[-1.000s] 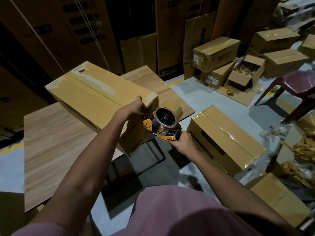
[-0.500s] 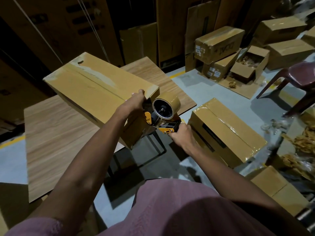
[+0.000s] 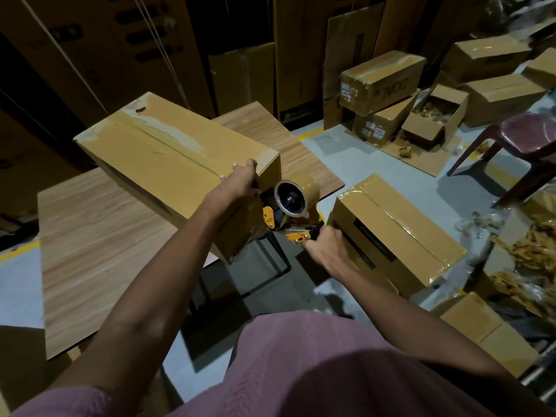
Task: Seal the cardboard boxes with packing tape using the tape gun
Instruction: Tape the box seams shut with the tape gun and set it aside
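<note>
- The left hand [image 3: 240,180] reached forward, its grip curled over the cardboard box's [image 3: 168,164] near top edge on the tabletop [image 3: 99,251].
- The right hand [image 3: 326,249] held the tape gun [image 3: 293,209] against the box's end face.

The box [image 3: 168,164] on the table [image 3: 99,236] is matt brown cardboard, with a glossy strip of tape along its top seam. The table shows a smooth, light wood-grain top. The tape gun [image 3: 288,212] has yellow painted parts and a shiny tape roll. On the floor to the right, another cardboard box [image 3: 400,236] gleams under glossy tape.
</note>
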### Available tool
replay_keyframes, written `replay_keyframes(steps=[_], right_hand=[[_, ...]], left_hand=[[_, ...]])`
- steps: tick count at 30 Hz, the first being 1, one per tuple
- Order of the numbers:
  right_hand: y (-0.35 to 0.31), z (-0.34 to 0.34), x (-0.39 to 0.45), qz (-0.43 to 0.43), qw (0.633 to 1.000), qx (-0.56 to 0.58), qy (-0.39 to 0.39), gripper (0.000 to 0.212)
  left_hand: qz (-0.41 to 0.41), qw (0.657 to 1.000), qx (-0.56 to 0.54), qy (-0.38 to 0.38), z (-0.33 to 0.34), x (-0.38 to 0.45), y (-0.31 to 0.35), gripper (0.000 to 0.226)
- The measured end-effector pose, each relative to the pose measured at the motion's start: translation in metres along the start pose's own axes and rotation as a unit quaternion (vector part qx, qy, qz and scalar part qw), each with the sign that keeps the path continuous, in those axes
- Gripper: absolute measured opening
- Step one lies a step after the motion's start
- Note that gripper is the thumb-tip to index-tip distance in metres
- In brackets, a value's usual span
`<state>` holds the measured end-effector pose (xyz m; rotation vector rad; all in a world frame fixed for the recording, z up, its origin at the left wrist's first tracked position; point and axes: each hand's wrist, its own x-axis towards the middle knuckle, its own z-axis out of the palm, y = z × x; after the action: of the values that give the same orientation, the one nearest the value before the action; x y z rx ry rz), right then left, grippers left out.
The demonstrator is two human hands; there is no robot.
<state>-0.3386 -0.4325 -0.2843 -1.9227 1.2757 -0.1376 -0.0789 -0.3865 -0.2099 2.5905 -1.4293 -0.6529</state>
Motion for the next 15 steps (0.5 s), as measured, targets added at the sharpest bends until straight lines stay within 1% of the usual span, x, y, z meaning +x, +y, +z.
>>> replay_keyframes(steps=[2, 5, 7, 9, 10, 11, 14, 15], right_hand=[[0.017, 0.006, -0.002, 0.049, 0.998, 0.036, 0.003, 0.023], [0.026, 0.012, -0.003, 0.108, 0.987, 0.118, 0.021, 0.022], [0.025, 0.014, 0.000, 0.137, 0.975, 0.171, 0.018, 0.020], [0.021, 0.019, 0.005, 0.154, 0.963, 0.221, 0.011, 0.019], [0.017, 0.023, 0.007, 0.160, 0.956, 0.247, 0.008, 0.019], [0.013, 0.026, 0.008, 0.165, 0.948, 0.273, 0.007, 0.018], [-0.004, 0.036, 0.015, 0.184, 0.921, 0.343, 0.005, 0.013], [-0.009, 0.037, 0.018, 0.191, 0.913, 0.361, 0.003, 0.011]], left_hand=[[-0.011, 1.000, -0.001, -0.010, 0.001, 0.002, 0.001, 0.069], [-0.040, 0.999, -0.026, -0.011, 0.000, 0.007, 0.001, 0.100], [-0.033, 0.999, -0.032, -0.009, 0.000, 0.007, 0.002, 0.109], [-0.022, 0.999, -0.025, -0.009, -0.002, 0.002, 0.005, 0.111], [-0.017, 1.000, -0.022, -0.008, -0.002, -0.001, 0.006, 0.104], [-0.008, 1.000, -0.017, -0.007, -0.003, -0.006, 0.007, 0.090], [0.040, 0.999, 0.007, 0.002, 0.000, -0.013, 0.003, 0.037], [0.049, 0.999, 0.015, 0.008, 0.002, -0.013, 0.000, 0.028]])
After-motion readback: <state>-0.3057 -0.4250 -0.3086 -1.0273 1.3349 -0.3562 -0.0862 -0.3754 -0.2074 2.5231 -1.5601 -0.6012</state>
